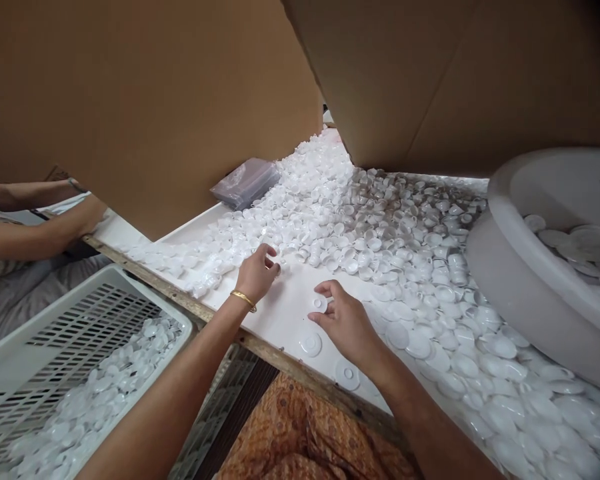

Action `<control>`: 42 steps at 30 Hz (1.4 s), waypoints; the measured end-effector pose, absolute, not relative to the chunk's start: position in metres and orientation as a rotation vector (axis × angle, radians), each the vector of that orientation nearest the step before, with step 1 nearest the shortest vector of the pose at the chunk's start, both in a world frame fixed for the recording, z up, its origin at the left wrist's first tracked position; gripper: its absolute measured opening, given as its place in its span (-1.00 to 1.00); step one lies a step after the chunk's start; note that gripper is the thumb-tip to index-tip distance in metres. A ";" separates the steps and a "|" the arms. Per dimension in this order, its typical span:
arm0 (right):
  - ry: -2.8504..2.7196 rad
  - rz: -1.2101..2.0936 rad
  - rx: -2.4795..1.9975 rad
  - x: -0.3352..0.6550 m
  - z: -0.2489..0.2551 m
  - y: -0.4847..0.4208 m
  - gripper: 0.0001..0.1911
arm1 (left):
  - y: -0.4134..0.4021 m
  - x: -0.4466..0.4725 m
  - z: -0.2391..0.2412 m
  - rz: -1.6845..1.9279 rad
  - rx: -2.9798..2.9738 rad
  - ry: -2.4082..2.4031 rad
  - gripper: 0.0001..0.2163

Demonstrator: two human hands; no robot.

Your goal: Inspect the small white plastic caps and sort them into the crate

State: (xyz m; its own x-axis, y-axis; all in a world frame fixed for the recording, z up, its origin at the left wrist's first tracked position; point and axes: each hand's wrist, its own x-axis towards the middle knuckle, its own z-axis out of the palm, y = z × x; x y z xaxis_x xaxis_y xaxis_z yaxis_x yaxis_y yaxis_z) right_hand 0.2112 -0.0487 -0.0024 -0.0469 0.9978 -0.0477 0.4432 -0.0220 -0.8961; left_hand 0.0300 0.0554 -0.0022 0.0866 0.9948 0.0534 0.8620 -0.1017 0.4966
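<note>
Between the thumb and fingers of my right hand (347, 320) is a small white plastic disc (319, 303) with a raised ring at its centre. My left hand (259, 275), with a gold bangle at the wrist, is curled at the near edge of the heap of small white plastic cups (330, 227). White plastic shows at its fingertips, but I cannot make out what it grips. Two more ringed discs, one (311, 345) below my right hand and another (348, 375) nearer the edge, lie flat on the white tabletop (287, 313).
Many white discs (460, 363) spread along the right. Behind them stands a large white tub (520, 280) with discs inside. Cardboard sheets (180, 100) rise at the back, beside a plastic-wrapped pack (245, 183). A crate (135, 287) of white pieces sits lower left, near another person's arms (40, 230).
</note>
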 end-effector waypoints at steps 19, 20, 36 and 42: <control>-1.283 1.099 -1.396 0.209 -0.008 -0.045 -0.64 | -0.001 0.067 0.014 0.735 1.506 1.322 -0.92; -1.258 1.134 -1.362 0.209 -0.008 -0.045 -0.62 | -0.003 0.068 0.015 0.737 1.478 1.306 -0.92; -1.083 1.364 -1.365 0.212 -0.007 -0.039 -0.47 | -0.010 0.062 0.017 0.980 1.285 1.327 -0.86; -0.752 1.624 -1.099 0.212 0.000 -0.040 -0.63 | -0.024 0.068 0.018 0.928 1.325 1.354 -0.84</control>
